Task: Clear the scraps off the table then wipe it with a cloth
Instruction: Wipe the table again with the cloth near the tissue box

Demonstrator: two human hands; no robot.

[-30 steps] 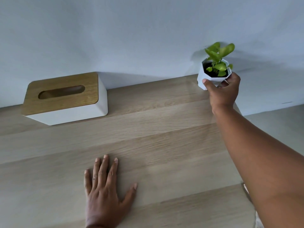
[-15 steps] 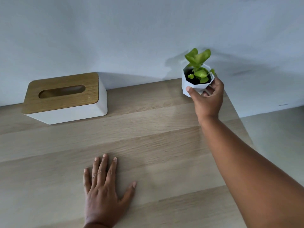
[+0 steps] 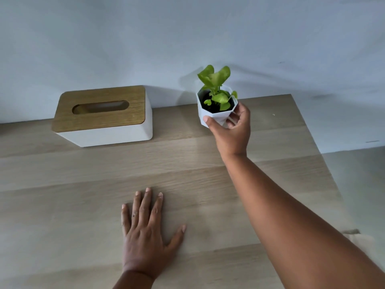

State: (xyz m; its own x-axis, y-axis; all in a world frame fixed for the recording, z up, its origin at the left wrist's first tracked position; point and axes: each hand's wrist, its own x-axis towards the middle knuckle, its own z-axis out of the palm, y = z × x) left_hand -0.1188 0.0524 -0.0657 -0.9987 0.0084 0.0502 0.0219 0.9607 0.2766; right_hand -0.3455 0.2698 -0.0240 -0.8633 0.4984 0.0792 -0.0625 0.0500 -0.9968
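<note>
A light wooden table (image 3: 83, 195) fills the lower view. My right hand (image 3: 232, 130) grips a small white faceted pot with a green plant (image 3: 216, 103), held tilted over the table's far edge, right of centre. My left hand (image 3: 145, 228) lies flat on the table, fingers spread and straight, near the front middle. A tiny pale speck (image 3: 273, 114) lies on the wood at the far right. No cloth is in view.
A white tissue box with a wooden lid (image 3: 102, 115) stands at the back left against the pale wall (image 3: 187, 38). The table's right edge (image 3: 325, 163) runs diagonally, with grey floor beyond it.
My right hand has carried the plant pot leftward along the back of the table, away from the right corner. My left hand has stayed flat in place.
</note>
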